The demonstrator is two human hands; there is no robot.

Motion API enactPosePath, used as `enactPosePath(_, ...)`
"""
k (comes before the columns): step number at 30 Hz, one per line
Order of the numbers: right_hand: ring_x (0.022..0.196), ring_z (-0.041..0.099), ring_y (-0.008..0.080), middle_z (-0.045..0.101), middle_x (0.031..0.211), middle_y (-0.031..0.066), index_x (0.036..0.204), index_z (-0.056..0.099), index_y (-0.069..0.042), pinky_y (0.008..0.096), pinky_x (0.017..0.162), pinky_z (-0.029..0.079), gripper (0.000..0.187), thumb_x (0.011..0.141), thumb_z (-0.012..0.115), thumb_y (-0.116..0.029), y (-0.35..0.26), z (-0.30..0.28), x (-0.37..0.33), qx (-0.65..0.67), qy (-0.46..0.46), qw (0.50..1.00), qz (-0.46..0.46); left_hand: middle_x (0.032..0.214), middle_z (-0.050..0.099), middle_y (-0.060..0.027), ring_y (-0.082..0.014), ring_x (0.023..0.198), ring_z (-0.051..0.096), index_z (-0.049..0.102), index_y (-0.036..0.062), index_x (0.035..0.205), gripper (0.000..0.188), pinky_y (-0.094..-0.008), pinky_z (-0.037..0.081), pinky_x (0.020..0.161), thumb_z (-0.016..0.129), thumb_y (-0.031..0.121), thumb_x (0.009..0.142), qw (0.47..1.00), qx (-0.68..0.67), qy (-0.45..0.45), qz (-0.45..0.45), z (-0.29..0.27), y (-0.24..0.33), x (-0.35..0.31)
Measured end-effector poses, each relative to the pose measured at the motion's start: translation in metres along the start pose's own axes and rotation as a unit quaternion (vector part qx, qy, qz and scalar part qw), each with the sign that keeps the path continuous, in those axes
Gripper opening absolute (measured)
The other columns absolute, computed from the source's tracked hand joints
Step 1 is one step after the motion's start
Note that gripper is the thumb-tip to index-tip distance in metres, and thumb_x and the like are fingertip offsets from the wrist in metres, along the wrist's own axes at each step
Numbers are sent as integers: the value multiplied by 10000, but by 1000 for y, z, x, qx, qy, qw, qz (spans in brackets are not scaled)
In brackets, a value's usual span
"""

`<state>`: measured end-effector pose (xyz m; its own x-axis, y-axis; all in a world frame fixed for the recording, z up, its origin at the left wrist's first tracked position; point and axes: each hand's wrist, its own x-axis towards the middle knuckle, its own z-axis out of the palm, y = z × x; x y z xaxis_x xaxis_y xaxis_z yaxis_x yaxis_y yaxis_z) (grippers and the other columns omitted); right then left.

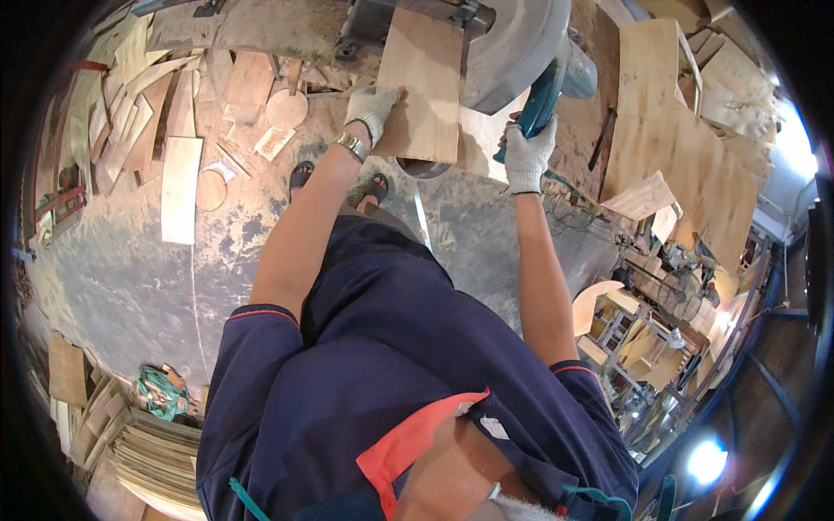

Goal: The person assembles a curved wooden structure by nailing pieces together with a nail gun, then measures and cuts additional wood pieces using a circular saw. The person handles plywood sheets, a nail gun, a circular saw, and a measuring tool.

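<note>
A flat, pale wooden board [424, 78] lies on the saw's bed, its near end reaching toward me. My left hand [373, 115], in a white knit glove, grips the board's left edge near that end. Beside the board's right edge is the grey metal blade guard [512, 56] of a chop saw, which hides the blade. My gloved right hand [528, 158] is closed around the saw's teal handle [546, 100]. Another pale wooden piece [482, 143] shows between the board and my right hand.
Wood offcuts [130, 130] are heaped at the left, with a long loose board [181, 191] on the floor. Large plywood sheets [647, 130] stand at the right. A stack of thin boards [156, 460] and a green bag [163, 391] sit at the lower left.
</note>
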<state>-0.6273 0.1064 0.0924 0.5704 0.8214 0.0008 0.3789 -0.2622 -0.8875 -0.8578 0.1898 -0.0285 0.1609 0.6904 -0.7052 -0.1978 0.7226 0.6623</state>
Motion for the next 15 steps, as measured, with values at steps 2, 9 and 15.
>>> enactPosePath(2, 550, 608, 136, 640, 793, 62, 1027, 495, -32, 300, 503, 512, 264, 797, 603, 39, -4, -1, -3, 6, 2, 1000, 6, 943, 736, -92, -156, 757, 674, 693, -5, 1082, 401, -327, 546, 660, 856, 257, 827, 999, 44, 15, 9, 2, 9, -9)
enactPosePath(9, 561, 616, 141, 646, 789, 67, 1043, 513, -24, 308, 508, 510, 270, 793, 600, 30, 25, 9, -6, 21, 42, 999, -17, 915, 729, -84, -155, 758, 670, 689, -4, 1084, 374, -324, 543, 674, 833, 250, 850, 999, -31, -14, -34, 5, 8, -8)
enactPosePath(15, 544, 600, 132, 656, 857, 65, 1060, 474, -28, 285, 479, 498, 286, 819, 594, 66, 33, 14, -8, 12, 42, 998, -50, 937, 745, -59, -153, 773, 692, 723, 16, 1023, 255, -308, 550, 668, 809, 203, 873, 998, -32, -12, -45, 8, 4, 5)
